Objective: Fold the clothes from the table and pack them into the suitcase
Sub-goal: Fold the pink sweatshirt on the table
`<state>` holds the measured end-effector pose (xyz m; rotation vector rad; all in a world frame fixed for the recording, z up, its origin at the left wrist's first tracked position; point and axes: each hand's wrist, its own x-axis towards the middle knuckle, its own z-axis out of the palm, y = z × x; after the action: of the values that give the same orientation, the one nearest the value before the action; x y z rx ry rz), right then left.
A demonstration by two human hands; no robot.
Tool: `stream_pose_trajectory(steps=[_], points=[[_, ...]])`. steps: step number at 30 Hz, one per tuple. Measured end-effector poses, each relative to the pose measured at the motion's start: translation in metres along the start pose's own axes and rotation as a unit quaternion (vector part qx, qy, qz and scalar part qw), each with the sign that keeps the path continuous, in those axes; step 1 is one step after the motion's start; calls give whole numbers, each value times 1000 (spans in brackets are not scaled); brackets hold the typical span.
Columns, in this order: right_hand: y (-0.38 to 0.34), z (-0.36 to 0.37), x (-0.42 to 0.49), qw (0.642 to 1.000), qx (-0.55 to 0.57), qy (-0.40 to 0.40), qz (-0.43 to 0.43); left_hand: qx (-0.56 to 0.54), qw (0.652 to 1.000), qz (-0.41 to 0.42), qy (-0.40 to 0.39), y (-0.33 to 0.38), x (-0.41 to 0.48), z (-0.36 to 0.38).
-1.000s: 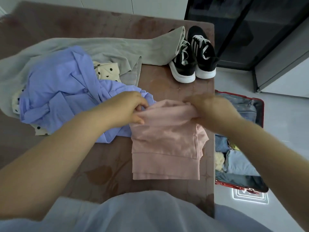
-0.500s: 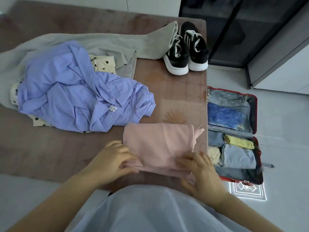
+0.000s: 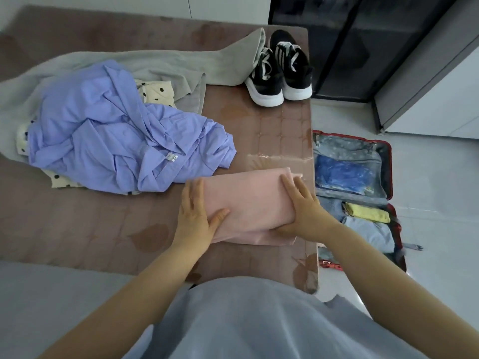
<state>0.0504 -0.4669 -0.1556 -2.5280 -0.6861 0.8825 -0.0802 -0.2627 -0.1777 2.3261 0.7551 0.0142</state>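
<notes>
The folded pink garment [image 3: 248,198] lies on the table [image 3: 280,130] near its right edge, close to the person. The left hand [image 3: 194,216] and right hand [image 3: 305,208] press on its two ends with straight fingers, gripping nothing. A crumpled blue shirt [image 3: 116,141] touches its far left corner. The suitcase [image 3: 388,161] lies open on the floor just beside the table, clothes inside

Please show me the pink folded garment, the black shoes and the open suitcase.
pink folded garment [image 3: 251,200]: head view, middle of its top fold.
black shoes [image 3: 298,76]: head view, upper of the right-hand shoe.
open suitcase [image 3: 388,172]: head view, red right rim.
</notes>
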Motion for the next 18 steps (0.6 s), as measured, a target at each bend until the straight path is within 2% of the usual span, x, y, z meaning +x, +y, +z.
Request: stream_pose_trajectory(steps=[2, 4, 5, 8, 15, 18], points=[[-8, -1, -8, 979, 198, 28, 48, -73, 995, -65, 26, 2, 0, -4], [-11, 1, -9, 922, 352, 89, 135, -111, 989, -97, 1, 1, 2, -10], [-16, 1, -9, 906, 369, 112, 175, -129, 986, -109, -17, 2, 1, -12], [-21, 9, 2, 916, 307, 143, 217, -154, 980, -119, -48, 5, 2, -17], [-23, 12, -9, 907, 313, 116, 256, -198, 965, -116, -124, 7, 9, -11], [6, 6, -27, 886, 359, 118, 269, -179, 970, -95, -133, 30, 2, 9]])
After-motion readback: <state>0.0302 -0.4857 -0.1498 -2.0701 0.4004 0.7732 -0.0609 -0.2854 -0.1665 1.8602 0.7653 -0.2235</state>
